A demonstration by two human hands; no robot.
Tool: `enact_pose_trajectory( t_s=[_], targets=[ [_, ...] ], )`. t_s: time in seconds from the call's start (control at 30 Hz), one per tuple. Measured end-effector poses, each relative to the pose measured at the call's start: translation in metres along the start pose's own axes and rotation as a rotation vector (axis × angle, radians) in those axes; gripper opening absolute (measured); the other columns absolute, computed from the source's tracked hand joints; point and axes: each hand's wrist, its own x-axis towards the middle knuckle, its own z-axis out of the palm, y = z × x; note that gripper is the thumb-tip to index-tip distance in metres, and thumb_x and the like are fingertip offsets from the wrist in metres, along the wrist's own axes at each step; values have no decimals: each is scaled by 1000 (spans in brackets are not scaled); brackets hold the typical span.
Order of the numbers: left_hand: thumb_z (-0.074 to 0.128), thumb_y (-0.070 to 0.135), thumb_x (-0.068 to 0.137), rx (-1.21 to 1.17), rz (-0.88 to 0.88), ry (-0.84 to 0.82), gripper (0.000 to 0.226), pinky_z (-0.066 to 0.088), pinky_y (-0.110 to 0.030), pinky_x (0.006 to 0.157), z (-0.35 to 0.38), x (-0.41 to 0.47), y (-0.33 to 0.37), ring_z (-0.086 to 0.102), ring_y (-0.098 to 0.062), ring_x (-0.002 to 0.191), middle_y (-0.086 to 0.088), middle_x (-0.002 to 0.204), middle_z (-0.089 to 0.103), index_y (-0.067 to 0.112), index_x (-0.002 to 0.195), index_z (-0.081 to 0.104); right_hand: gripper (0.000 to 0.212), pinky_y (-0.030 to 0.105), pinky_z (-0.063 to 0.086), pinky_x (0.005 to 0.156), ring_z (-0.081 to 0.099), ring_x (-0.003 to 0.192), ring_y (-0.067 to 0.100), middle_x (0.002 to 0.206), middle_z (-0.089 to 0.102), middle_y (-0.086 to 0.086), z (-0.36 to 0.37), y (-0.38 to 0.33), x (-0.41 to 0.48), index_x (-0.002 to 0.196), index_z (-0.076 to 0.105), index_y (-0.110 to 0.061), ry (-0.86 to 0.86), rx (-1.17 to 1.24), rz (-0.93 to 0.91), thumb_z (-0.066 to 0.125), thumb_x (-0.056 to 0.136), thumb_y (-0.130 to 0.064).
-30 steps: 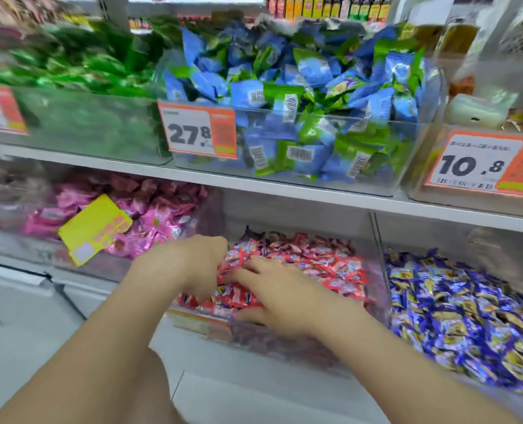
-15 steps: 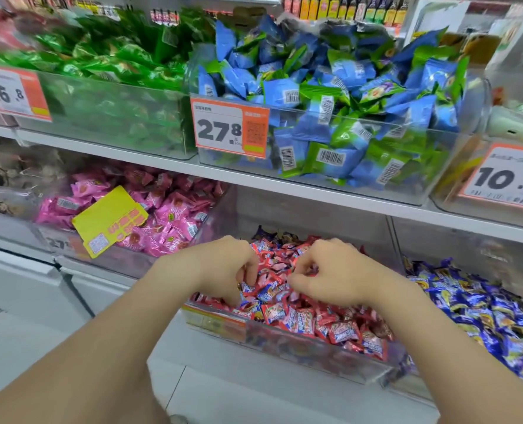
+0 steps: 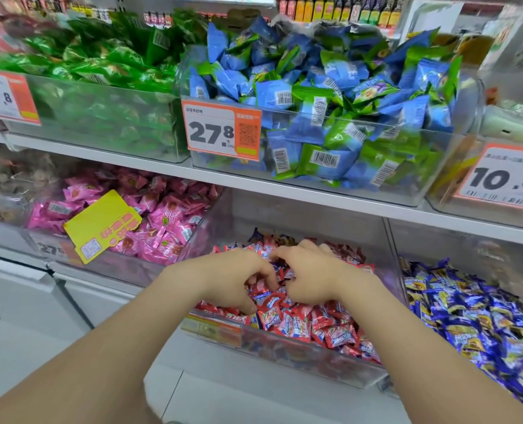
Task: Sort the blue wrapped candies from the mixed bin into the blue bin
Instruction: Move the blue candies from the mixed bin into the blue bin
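The left hand (image 3: 229,280) and right hand (image 3: 312,276) had met inside the mixed bin (image 3: 284,351), fingers (image 3: 266,278) curled; any grip was hidden, so picking had probably begun.

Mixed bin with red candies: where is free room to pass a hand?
Free: the gap behind the candy pile, under the white shelf, and the rear of the blue bin. Crowded: the front of the mixed bin, where left hand and right hand dig in the pile.
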Motion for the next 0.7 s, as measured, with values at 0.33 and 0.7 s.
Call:
enact_pose_trajectory(
  t_s=[0.33, 0.7],
  targets=[
    [89, 43, 78, -1, -38, 21, 30, 48, -30, 66, -2, 5, -6, 55, -10, 73, -3, 96, 63, 26, 94, 71, 38, 45, 28, 107, 50, 124, 19, 118, 61, -12, 0, 9, 18, 121, 64, -36, 56, 63, 27, 73, 87, -22],
    [65, 31, 95, -46, -53, 285, 23, 45, -25, 65, -13, -9, -7, 57, 3, 75, 10, 99, 64, 36, 117, 60, 23, 29, 42, 77, 52, 94, 12, 103, 58, -8, -7, 23, 10, 112, 73, -39, 136, 199, -47, 81, 91, -38]
  ],
)
